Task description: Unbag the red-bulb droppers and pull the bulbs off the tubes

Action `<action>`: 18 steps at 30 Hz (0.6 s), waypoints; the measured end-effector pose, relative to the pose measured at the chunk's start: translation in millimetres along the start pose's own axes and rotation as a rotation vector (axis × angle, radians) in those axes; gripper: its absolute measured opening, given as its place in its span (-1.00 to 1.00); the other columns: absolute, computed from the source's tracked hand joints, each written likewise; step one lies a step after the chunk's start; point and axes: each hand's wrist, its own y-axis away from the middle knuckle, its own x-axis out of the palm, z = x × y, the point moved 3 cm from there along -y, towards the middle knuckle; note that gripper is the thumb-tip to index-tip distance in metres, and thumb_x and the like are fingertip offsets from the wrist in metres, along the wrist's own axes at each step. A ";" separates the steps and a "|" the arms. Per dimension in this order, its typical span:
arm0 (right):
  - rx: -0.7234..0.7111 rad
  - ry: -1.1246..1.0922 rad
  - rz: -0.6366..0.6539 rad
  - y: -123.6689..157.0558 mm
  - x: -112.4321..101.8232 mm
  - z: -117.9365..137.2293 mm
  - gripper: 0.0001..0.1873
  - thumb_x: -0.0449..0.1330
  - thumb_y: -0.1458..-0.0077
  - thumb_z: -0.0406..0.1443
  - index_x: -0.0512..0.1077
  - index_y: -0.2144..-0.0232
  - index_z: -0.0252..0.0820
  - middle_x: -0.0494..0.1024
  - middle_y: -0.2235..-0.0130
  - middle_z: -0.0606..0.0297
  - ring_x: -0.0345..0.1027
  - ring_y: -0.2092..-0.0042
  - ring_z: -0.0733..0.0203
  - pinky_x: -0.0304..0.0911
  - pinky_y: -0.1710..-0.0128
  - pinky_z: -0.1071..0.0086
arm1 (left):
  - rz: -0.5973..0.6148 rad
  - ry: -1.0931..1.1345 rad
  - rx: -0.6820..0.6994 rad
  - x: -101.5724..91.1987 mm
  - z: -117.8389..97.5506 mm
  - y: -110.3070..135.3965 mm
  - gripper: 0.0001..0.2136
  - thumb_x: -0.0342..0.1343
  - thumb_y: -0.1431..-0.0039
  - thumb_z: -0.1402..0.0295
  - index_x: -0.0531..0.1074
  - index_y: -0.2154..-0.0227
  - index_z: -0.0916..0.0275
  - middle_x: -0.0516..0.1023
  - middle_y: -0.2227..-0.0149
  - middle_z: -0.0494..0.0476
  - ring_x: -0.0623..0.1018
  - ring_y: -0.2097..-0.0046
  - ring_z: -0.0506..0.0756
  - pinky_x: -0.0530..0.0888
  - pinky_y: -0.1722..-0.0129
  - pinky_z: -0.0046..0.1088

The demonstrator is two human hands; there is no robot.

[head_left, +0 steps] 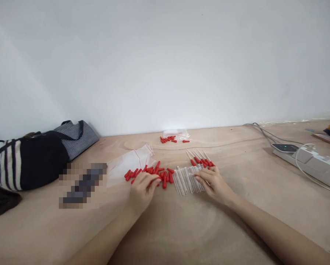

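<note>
My left hand [143, 187] is at the near side of a pile of red rubber dropper bulbs [165, 180], thumb and forefinger closed with a bit of red at their tips. Over the right end of a row of clear glass dropper tubes [183, 180], my right hand [210, 181] has its fingers pinched on a tube, whose ends I cannot make out. Just beyond that hand lie several droppers [197, 160] with red bulbs fitted on their tubes, bulbs towards me and thin tips pointing away. The fingers partly cover both the bulbs and the tubes.
A clear plastic bag [126, 163] lies behind the bulb pile. Near the wall are another small bag [177, 134] and more red bulbs [167, 139]. Cloth bags [43, 158] and a blurred-out object [83, 186] lie left. A power strip [311, 165] with cables stands right.
</note>
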 end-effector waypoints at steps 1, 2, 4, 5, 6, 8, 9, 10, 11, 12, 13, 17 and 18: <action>0.058 -0.014 -0.024 -1.3 1.5 -5.7 -0.75 -0.09 -0.12 -0.35 0.39 0.30 -0.17 0.45 0.41 0.26 0.30 0.37 0.28 0.06 0.31 0.36 | 0.001 0.009 -0.131 -5.0 12.6 -4.0 -0.82 -0.03 -0.10 0.30 0.43 0.42 0.24 0.47 0.46 0.07 0.42 0.40 0.02 0.34 0.39 -0.49; 0.116 -0.017 -0.053 -2.1 3.5 -11.5 -0.74 -0.10 -0.11 -0.36 0.39 0.29 -0.19 0.44 0.39 0.23 0.31 0.34 0.26 0.11 0.32 0.37 | -0.002 0.006 -0.273 -10.1 26.5 -6.8 -0.80 -0.04 -0.09 0.26 0.44 0.41 0.25 0.48 0.45 0.08 0.43 0.42 0.02 0.35 0.42 -0.49; 0.214 0.020 -0.108 -2.1 7.7 -22.5 -0.72 -0.10 -0.07 -0.38 0.39 0.29 -0.22 0.43 0.40 0.21 0.32 0.34 0.23 0.17 0.35 0.37 | -0.029 -0.022 -0.513 -20.0 54.2 -8.0 -0.74 -0.04 -0.02 0.22 0.44 0.37 0.28 0.49 0.46 0.09 0.43 0.47 0.03 0.37 0.46 -0.47; 0.245 0.056 -0.126 -1.4 9.8 -27.2 -0.72 -0.09 -0.05 -0.39 0.40 0.29 -0.23 0.42 0.42 0.21 0.31 0.36 0.22 0.18 0.37 0.37 | 0.020 -0.033 -0.592 -22.0 66.4 -6.9 -0.72 -0.03 0.02 0.22 0.45 0.35 0.28 0.51 0.46 0.09 0.45 0.47 0.05 0.38 0.46 -0.46; 0.261 0.098 -0.137 -0.6 11.9 -30.9 -0.71 -0.09 -0.03 -0.41 0.41 0.30 -0.24 0.41 0.44 0.21 0.30 0.38 0.21 0.19 0.39 0.37 | 0.077 -0.029 -0.649 -22.6 76.8 -5.0 -0.72 -0.01 0.06 0.22 0.45 0.35 0.28 0.52 0.44 0.10 0.46 0.46 0.06 0.39 0.45 -0.45; 0.254 0.172 -0.139 1.4 15.9 -35.4 -0.70 -0.09 0.00 -0.43 0.42 0.32 -0.23 0.40 0.45 0.20 0.29 0.40 0.21 0.18 0.42 0.37 | 0.189 0.006 -0.714 -20.8 91.4 0.1 -0.73 0.00 0.11 0.23 0.45 0.38 0.27 0.54 0.44 0.09 0.49 0.44 0.07 0.40 0.43 -0.45; 0.238 0.202 -0.136 2.3 17.9 -36.3 -0.70 -0.09 0.01 -0.45 0.42 0.33 -0.22 0.39 0.45 0.20 0.28 0.40 0.21 0.18 0.42 0.37 | 0.229 0.024 -0.727 -19.3 95.3 2.4 -0.73 0.01 0.12 0.22 0.45 0.40 0.28 0.54 0.45 0.10 0.49 0.43 0.08 0.41 0.42 -0.45; 0.219 0.227 -0.133 3.1 19.8 -36.2 -0.70 -0.09 0.03 -0.46 0.42 0.35 -0.21 0.39 0.45 0.20 0.27 0.40 0.21 0.17 0.41 0.36 | 0.254 0.030 -0.730 -18.1 97.1 4.0 -0.72 0.01 0.12 0.21 0.45 0.41 0.28 0.54 0.46 0.10 0.50 0.43 0.08 0.41 0.42 -0.45; 0.202 0.250 -0.130 3.8 21.7 -35.6 -0.70 -0.08 0.04 -0.47 0.41 0.35 -0.19 0.38 0.45 0.21 0.26 0.39 0.21 0.16 0.40 0.37 | 0.265 0.015 -0.726 -17.4 97.4 4.8 -0.70 0.01 0.12 0.18 0.45 0.41 0.29 0.54 0.47 0.11 0.49 0.43 0.08 0.41 0.42 -0.45; 0.191 0.272 -0.126 4.3 23.4 -34.5 -0.69 -0.08 0.06 -0.49 0.41 0.36 -0.18 0.37 0.46 0.22 0.25 0.39 0.22 0.15 0.40 0.37 | 0.260 -0.021 -0.717 -17.7 96.5 4.7 -0.68 0.01 0.12 0.15 0.46 0.41 0.29 0.54 0.46 0.12 0.48 0.44 0.08 0.40 0.43 -0.44; 0.185 0.295 -0.121 4.6 25.0 -33.2 -0.69 -0.08 0.07 -0.50 0.40 0.35 -0.18 0.37 0.45 0.22 0.24 0.38 0.22 0.14 0.39 0.37 | 0.241 -0.073 -0.700 -18.7 94.4 3.8 -0.65 0.01 0.11 0.12 0.46 0.40 0.29 0.54 0.45 0.13 0.47 0.46 0.08 0.39 0.44 -0.43; 0.215 0.374 -0.080 3.9 28.0 -27.5 -0.71 -0.06 0.13 -0.53 0.38 0.39 -0.22 0.36 0.42 0.19 0.20 0.38 0.22 0.09 0.42 0.38 | 0.070 -0.253 -0.557 -24.6 78.0 -2.9 -0.62 -0.04 0.05 0.09 0.46 0.34 0.28 0.50 0.41 0.15 0.42 0.45 0.08 0.37 0.41 -0.40; 0.221 0.379 -0.067 3.4 27.9 -25.7 -0.73 -0.06 0.13 -0.53 0.37 0.43 -0.23 0.35 0.42 0.18 0.20 0.38 0.22 0.09 0.42 0.39 | 0.030 -0.264 -0.505 -24.6 72.6 -4.1 -0.63 -0.05 0.02 0.10 0.46 0.34 0.28 0.49 0.41 0.15 0.42 0.41 0.09 0.37 0.38 -0.39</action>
